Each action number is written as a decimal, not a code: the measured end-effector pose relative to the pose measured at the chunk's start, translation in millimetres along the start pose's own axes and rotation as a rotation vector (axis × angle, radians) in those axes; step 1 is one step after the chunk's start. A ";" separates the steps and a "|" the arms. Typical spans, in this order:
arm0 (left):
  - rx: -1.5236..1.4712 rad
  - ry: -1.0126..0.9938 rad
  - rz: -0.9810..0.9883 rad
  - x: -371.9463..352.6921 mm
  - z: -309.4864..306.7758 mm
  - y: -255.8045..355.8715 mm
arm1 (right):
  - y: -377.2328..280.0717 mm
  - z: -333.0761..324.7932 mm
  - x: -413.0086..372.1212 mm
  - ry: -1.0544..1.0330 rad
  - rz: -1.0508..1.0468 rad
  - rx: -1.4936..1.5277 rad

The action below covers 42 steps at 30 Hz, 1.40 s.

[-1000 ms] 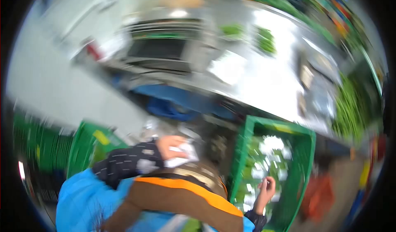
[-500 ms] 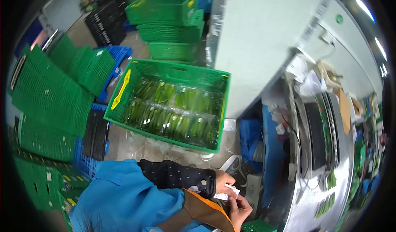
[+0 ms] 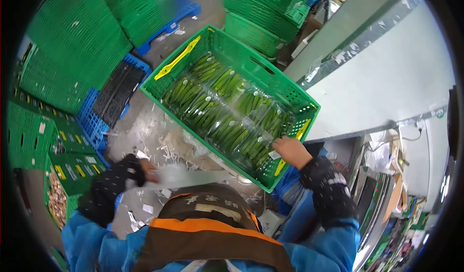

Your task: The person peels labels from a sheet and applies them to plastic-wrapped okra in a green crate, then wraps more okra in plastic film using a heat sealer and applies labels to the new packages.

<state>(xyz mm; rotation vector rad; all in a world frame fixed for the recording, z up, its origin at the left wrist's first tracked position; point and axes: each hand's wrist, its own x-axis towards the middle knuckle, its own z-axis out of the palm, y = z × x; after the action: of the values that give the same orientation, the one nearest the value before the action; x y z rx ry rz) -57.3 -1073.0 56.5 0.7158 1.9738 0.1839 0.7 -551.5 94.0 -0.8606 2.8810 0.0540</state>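
Note:
A green crate (image 3: 263,64) with yellow handles holds several clear-wrapped packs of long green vegetables (image 3: 227,129), laid in two rows. Over the crate's right end, my right hand (image 3: 292,152) pinches a small white label (image 3: 274,155) against or just above the nearest pack; contact is hard to tell. Off to the left, outside the crate, my left hand (image 3: 149,170) is closed on a pale strip (image 3: 186,176), blurred by motion, that stretches rightward in front of the crate's near side.
Tall stacks of green crates (image 3: 72,35) stand at the left, near blue pallets (image 3: 92,119). More crates (image 3: 261,11) are behind. A white wall panel (image 3: 367,83) and a metal-edged workbench (image 3: 377,214) lie at the right. Paper scraps litter the floor.
My hands were together over the label paper and are now apart, the right at the crate and the left far left. The view has turned, and the crate appears larger.

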 end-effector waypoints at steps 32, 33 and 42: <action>-0.773 1.012 0.336 -25.4 -42.2 152.4 | -130.2 -50.2 104.5 -0.098 0.337 1.744; -0.785 0.993 0.377 -20.9 -44.9 156.2 | -145.0 -56.5 102.7 -0.129 0.307 1.804; -0.481 0.821 0.114 -21.1 -46.1 145.2 | -62.9 -42.0 148.1 0.136 0.172 1.108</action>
<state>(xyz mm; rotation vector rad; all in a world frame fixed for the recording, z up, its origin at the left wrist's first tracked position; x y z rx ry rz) -30.5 -958.7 155.9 0.4582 2.4959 1.1280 -92.4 -687.7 115.3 -0.3722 2.4350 -1.4402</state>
